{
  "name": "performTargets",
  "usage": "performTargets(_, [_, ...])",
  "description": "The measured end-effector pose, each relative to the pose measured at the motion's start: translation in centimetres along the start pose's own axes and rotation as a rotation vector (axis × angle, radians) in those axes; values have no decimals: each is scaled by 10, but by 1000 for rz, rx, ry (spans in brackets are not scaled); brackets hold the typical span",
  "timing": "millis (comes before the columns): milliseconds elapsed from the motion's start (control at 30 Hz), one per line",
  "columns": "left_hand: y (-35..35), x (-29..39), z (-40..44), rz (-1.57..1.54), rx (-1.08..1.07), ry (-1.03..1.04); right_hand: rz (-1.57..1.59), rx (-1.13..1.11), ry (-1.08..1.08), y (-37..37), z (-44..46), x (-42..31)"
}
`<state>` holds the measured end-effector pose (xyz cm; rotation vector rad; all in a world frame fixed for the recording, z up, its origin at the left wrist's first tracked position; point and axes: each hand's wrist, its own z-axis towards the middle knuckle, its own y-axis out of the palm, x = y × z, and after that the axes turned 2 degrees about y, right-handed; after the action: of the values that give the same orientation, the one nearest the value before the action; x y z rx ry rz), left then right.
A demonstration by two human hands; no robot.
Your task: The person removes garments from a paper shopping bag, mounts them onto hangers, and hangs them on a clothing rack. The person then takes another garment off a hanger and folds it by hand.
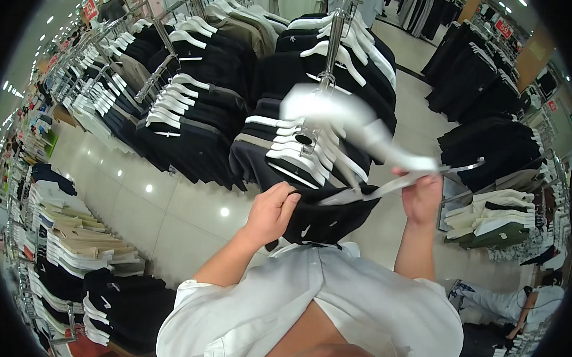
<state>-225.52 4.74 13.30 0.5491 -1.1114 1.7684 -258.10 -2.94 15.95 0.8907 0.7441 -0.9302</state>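
Note:
Close to my chest hangs a black garment (332,220) with small white marks on its front. My left hand (274,211) pinches its upper edge at the left. A white hanger (362,196) reaches from the garment's opening toward my right hand (421,196), whose fingers are closed round white hanger plastic near a metal hook. Above it, another white hanger shape (358,127) is smeared by motion, its end near my right hand. Just beyond the garment, white hangers (293,154) with dark clothes hang on the chrome rack (334,46).
More racks of dark clothes (198,136) stand ahead and left. Folded-looking light garments (489,210) hang at the right, pale and black ones (86,233) at the lower left. A person in light clothing (498,299) is at the lower right. Tiled floor (189,206) shows between racks.

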Motion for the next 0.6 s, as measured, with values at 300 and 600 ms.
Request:
performTargets(300, [-2,26,13,162,-20,-2,676,78,-174,-101,86,-62])
performTargets(600, [3,41,5,193,26,-33,218,435,-69,-133,130,-36])
